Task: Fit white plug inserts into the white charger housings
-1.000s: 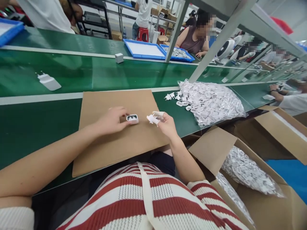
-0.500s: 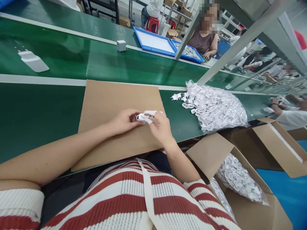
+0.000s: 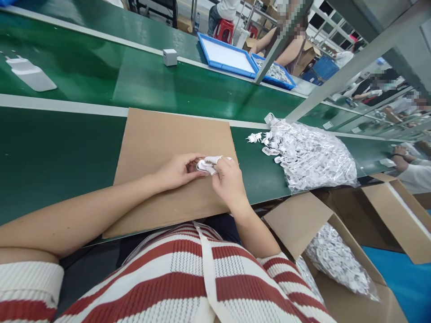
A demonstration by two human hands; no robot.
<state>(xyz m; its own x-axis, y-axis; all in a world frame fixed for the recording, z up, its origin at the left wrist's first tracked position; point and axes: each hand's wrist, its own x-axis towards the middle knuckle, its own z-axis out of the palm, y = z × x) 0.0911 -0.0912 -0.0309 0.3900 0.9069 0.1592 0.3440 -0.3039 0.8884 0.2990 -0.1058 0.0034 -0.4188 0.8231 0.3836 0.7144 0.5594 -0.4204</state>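
My left hand (image 3: 177, 170) and my right hand (image 3: 227, 179) meet over a brown cardboard sheet (image 3: 158, 143) on the green bench. Together they pinch a small white charger shell (image 3: 204, 166) with a white plug piece pressed against it. Fingers of both hands are curled round the parts, and white finger cots cover my right fingertips. A clear bag of white plug pieces (image 3: 310, 154) lies to the right, with a few loose plug pieces (image 3: 257, 138) spilled at its left end.
A white charger (image 3: 28, 74) and a small grey cube (image 3: 169, 57) ride the green conveyor beyond. Blue trays (image 3: 225, 56) sit on the far side, where other people work. An open carton (image 3: 336, 264) with bagged parts stands at my right. Metal frame posts (image 3: 340, 65) slant overhead.
My two hands came together: the right hand brought the plug piece to the shell in the left. The view tilted left and down slightly.
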